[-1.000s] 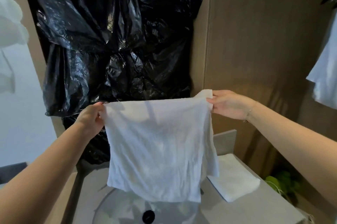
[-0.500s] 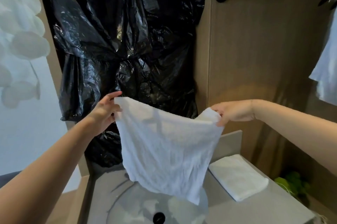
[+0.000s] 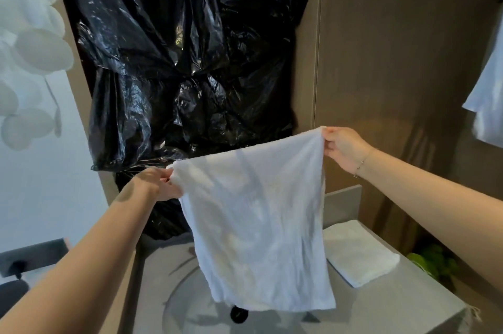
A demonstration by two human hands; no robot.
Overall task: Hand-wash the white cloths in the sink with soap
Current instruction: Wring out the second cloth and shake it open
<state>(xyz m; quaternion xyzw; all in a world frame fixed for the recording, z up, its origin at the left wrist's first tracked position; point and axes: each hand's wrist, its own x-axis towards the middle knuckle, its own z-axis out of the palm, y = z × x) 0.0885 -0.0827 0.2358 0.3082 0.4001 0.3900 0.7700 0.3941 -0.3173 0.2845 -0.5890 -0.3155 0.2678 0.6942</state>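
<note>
Above the sink (image 3: 174, 306), a white cloth (image 3: 255, 225) hangs spread between both hands: the left hand (image 3: 155, 184) pinches one top corner, the right hand (image 3: 344, 150) pinches the other, higher. Another folded cloth (image 3: 359, 254) lies on the tabletop (image 3: 408, 306) beside the sink.

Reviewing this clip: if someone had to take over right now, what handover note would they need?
Left hand: pinches the white cloth's upper left corner.
Right hand: pinches its upper right corner, held higher.
The cloth hangs spread out above the sink, not touching it.
A second folded white cloth lies on the counter right of the sink.
Done: cloth opened out.
Left: no water or soap is visible, so washing of both cloths seems still to come.
</note>
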